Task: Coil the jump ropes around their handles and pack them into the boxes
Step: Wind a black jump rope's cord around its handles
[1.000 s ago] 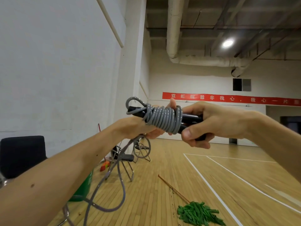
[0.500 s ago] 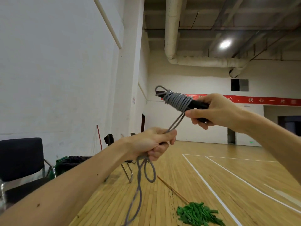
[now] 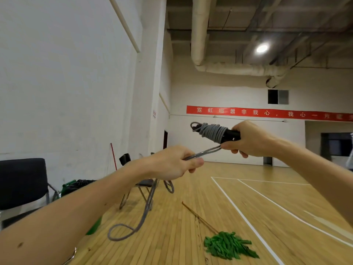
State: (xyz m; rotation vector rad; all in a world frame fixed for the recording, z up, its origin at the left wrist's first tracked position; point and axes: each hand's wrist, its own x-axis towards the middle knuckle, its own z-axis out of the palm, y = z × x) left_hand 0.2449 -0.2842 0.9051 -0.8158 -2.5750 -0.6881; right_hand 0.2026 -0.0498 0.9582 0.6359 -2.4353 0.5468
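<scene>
My right hand [image 3: 248, 139] grips the black jump rope handles [image 3: 232, 135] at chest height, pointing left. Several turns of grey rope [image 3: 213, 132] are coiled around the handles' far end. A doubled strand runs taut from the coil down-left into my left hand [image 3: 176, 163], which grips it in a fist. Below that hand the loose rope tail [image 3: 147, 205] hangs and curls in a loop above the floor. No box is in view.
A green mop [image 3: 227, 245] with a wooden stick lies on the wooden gym floor ahead. A black chair [image 3: 21, 180] stands at the left by the white wall, and folding chairs [image 3: 141, 182] stand behind my left hand. White court lines run to the right.
My left hand came off the coil, slid down the doubled strand and pulled it taut to the lower left. My right hand kept hold of the handles, now a little right.
</scene>
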